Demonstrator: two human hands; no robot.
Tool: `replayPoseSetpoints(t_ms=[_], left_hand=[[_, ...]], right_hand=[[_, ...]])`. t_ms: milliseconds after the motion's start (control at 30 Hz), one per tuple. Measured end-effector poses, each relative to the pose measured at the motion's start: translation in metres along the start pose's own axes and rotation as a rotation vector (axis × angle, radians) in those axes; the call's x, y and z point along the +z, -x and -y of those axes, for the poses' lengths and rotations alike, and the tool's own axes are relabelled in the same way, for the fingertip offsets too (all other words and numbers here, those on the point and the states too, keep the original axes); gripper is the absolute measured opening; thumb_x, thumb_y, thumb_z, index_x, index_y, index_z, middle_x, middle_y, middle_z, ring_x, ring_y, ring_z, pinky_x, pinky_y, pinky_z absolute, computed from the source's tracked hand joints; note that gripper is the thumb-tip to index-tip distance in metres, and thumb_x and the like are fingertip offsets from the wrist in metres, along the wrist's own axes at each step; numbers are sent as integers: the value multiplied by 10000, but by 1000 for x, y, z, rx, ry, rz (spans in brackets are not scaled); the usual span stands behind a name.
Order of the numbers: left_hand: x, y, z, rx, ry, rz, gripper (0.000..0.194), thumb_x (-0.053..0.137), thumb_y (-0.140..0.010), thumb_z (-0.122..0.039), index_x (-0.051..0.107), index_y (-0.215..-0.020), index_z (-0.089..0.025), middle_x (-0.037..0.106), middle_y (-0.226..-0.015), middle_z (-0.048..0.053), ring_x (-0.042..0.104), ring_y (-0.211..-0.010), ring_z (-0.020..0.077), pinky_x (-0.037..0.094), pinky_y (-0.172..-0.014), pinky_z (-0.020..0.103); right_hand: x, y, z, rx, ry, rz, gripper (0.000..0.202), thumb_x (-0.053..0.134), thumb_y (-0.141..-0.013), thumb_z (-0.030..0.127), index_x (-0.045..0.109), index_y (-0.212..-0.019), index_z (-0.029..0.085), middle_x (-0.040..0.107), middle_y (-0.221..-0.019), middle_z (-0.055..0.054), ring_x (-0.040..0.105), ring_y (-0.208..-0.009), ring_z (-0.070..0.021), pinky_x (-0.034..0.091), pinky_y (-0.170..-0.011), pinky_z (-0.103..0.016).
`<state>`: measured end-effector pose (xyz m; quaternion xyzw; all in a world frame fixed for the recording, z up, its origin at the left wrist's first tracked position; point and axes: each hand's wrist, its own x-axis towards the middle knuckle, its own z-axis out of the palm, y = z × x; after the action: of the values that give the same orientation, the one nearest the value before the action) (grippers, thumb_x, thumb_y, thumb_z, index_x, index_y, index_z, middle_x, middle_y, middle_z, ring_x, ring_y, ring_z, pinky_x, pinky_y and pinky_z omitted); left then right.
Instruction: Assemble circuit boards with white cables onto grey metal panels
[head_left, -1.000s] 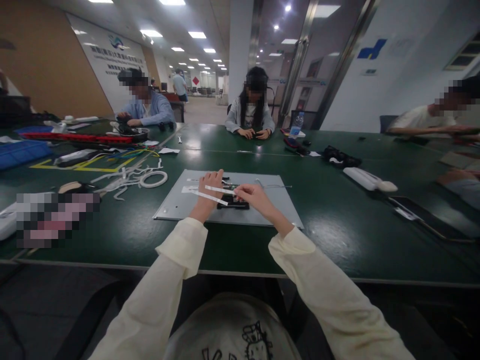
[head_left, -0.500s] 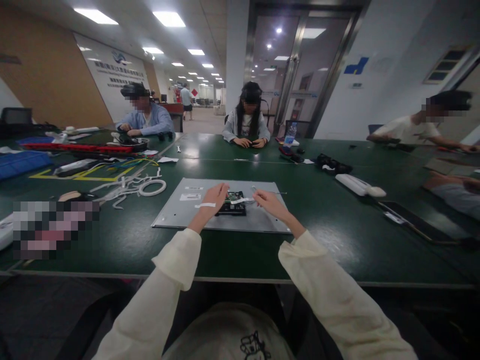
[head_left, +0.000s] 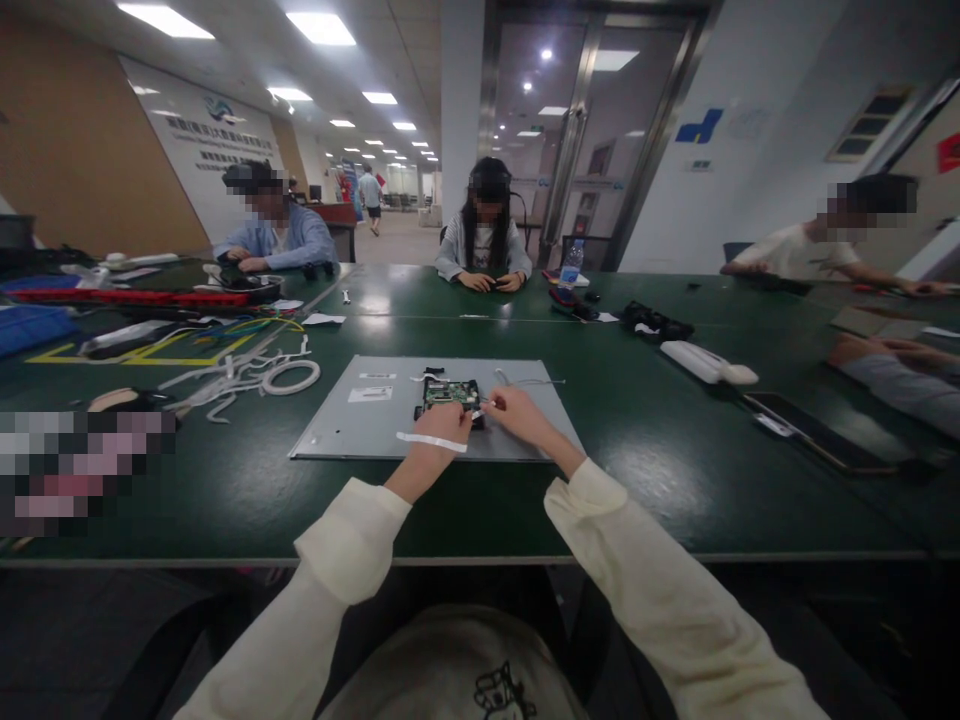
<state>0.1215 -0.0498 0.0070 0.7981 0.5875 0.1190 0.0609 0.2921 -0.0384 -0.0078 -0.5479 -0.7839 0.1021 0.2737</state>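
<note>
A green circuit board point(head_left: 442, 394) in a black frame lies on a grey metal panel point(head_left: 367, 425). My left hand point(head_left: 441, 425) rests over the front edge of the board, palm down with its fingers curled in; what its fingertips grip is hidden. A white strip point(head_left: 431, 440) crosses the back of this hand near the wrist. Beside the board's front right corner, my right hand point(head_left: 517, 412) is closed in a pinch, with a short white flat cable point(head_left: 478, 413) showing at its fingertips. A thin grey cable point(head_left: 529, 379) lies on the panel beyond it.
Loose white cables point(head_left: 291, 377), yellow strips point(head_left: 187, 347) and a blue tray point(head_left: 34, 330) lie to the left. On the right are a white device point(head_left: 705, 362) and a dark flat device point(head_left: 814, 432). A bottle point(head_left: 571, 265) stands across the table, where several other people sit.
My left hand has come down and toward me, uncovering more of the board. My right hand has moved slightly left and lower, closer to it. The view has shifted a little.
</note>
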Motion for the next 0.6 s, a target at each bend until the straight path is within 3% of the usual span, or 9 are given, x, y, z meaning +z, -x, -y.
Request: replayPoseSetpoints(t_ms=[333, 600], left_hand=[[6, 9, -9, 15, -74, 52, 352, 341, -888, -315, 634, -917, -123, 668, -866, 157, 648, -846, 248, 487, -729, 351], [7, 12, -12, 14, -114, 16, 343, 347, -876, -290, 643, -890, -117, 672, -845, 158, 651, -846, 263, 494, -716, 357]], right_hand=[[4, 5, 7, 41, 106, 33, 185, 507, -843, 301, 545, -732, 159, 560, -719, -23, 502, -676, -133, 325, -607, -242], [11, 10, 18, 112, 359, 67, 208, 408, -893, 304, 557, -879, 160, 590, -905, -106, 561, -777, -182, 357, -642, -265]])
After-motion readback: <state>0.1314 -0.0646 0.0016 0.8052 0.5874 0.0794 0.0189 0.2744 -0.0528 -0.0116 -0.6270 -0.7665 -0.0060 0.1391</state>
